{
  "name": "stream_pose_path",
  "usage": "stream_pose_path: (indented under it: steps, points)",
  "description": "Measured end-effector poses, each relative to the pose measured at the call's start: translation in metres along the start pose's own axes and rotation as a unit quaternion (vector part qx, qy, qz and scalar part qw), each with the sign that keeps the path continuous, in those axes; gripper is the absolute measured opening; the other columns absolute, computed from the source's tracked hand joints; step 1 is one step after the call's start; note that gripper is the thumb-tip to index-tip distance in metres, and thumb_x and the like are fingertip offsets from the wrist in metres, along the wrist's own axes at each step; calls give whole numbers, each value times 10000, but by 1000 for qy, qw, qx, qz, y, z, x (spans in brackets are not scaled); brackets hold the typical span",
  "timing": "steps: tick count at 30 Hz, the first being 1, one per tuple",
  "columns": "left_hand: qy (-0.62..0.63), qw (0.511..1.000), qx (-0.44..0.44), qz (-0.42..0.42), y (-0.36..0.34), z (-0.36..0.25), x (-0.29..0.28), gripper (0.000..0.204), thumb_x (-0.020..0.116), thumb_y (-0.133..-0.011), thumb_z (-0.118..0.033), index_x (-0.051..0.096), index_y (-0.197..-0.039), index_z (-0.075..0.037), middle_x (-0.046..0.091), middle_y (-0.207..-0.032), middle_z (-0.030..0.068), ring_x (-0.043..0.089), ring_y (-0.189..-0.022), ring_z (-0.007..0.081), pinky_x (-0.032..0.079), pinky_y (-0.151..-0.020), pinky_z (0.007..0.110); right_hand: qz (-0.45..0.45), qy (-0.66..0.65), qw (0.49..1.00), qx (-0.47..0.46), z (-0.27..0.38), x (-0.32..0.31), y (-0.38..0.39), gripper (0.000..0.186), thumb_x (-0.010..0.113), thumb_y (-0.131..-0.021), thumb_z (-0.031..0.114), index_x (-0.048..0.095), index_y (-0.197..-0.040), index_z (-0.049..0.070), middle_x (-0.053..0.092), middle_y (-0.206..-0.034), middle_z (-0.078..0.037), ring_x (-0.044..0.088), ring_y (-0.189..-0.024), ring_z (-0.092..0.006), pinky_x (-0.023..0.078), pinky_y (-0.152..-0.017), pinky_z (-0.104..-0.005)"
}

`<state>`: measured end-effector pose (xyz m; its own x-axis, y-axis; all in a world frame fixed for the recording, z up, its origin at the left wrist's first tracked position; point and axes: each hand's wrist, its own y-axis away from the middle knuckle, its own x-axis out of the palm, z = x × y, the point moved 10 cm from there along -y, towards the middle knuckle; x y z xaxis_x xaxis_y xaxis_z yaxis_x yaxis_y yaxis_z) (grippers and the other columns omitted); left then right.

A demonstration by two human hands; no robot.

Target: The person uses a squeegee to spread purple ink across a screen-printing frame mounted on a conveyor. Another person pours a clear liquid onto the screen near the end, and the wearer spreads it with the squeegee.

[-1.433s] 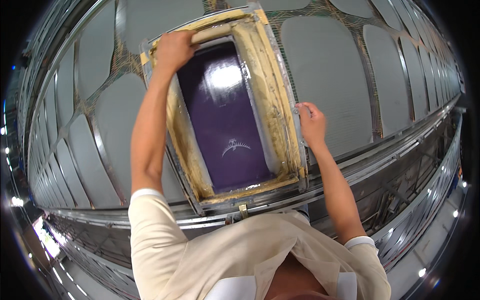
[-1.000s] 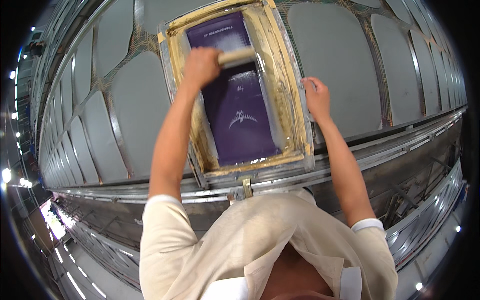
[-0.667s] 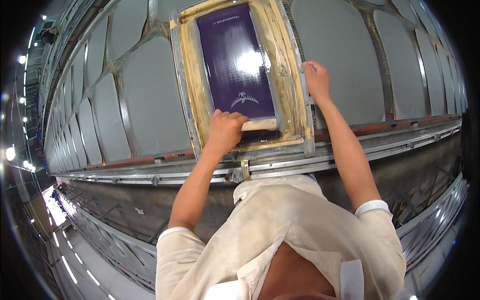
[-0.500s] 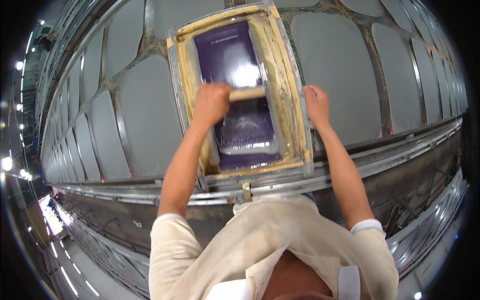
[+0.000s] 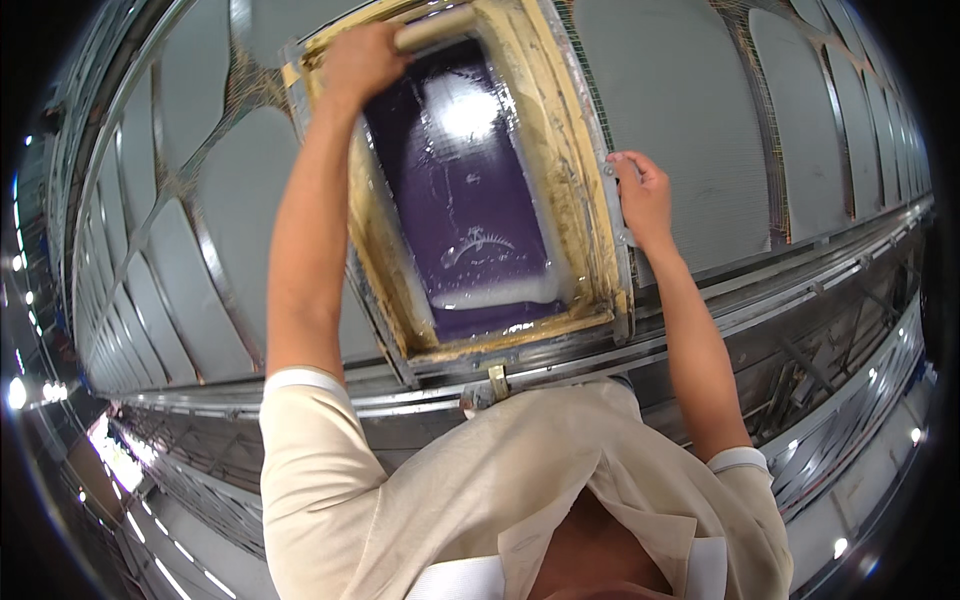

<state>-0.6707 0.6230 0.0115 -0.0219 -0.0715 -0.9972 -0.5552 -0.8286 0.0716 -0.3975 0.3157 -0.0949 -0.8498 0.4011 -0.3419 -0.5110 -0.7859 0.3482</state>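
Note:
A screen printing frame (image 5: 608, 240) lies before me, its inner borders coated in yellowish, stained material. Its purple mesh (image 5: 480, 215) is wet and glossy, with a pale curved mark and a whitish streak of fluid near the close end. At the far end of the mesh, my left hand (image 5: 365, 62) is closed around the left end of a squeegee (image 5: 437, 30) with a pale bar-like handle; its blade is not visible. My right hand (image 5: 643, 195) is closed on the frame's right metal edge, fingertips curled over it.
Grey flat panels (image 5: 670, 130) with rounded corners lie in rows on the long table to both sides. A metal rail (image 5: 700, 335) runs along the table's near edge, close to my body. A small brass-coloured bracket (image 5: 498, 382) sits on the rail below the frame.
My left hand has pushed the squeegee away from me, from the middle of the mesh to its far end. My right hand stays on the frame's right edge.

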Motion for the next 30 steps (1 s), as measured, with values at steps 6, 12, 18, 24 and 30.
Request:
stream_pose_path:
  steps: [6,12,18,24,30]
  points:
    - [87,996,29,0,178,-98,6,276,811,-720,-127,757,-987,-164,740,-919,86,700,-850,336,549,-758,468,0,-4,1000,-18,-2,-1,-7,303,635,-968,319,765,-1080,69,432,-529,36,389,-504,-64,322,-509,-299]
    - [97,994,36,-41,344,-194,5,365,711,-667,-3,724,-1012,-122,719,-1048,4,635,-820,223,465,-782,377,24,-19,999,-30,-2,6,-9,328,637,-962,336,758,-1084,56,520,-579,-9,441,-526,-96,379,-546,-326]
    - [146,984,24,-101,351,-174,-13,446,767,-626,-22,706,-1061,-100,708,-1085,17,634,-944,239,468,-858,383,30,-6,997,-73,60,-8,1,255,659,-964,263,752,-1081,57,596,-688,5,477,-604,-71,366,-553,-258]
    - [165,983,-10,-75,385,-109,-28,443,779,-634,-21,711,-1061,-119,716,-1064,23,638,-979,247,476,-887,387,14,-3,987,-160,79,45,25,255,641,-990,257,745,-1069,37,594,-699,16,480,-611,-86,405,-579,-291]
    - [141,988,-54,-23,485,65,-27,436,781,-674,33,732,-1082,-112,741,-1078,58,669,-976,308,503,-866,437,-10,-51,984,-173,110,234,149,292,628,-977,256,726,-1069,-4,738,-1013,-204,707,-937,-313,532,-854,-405]
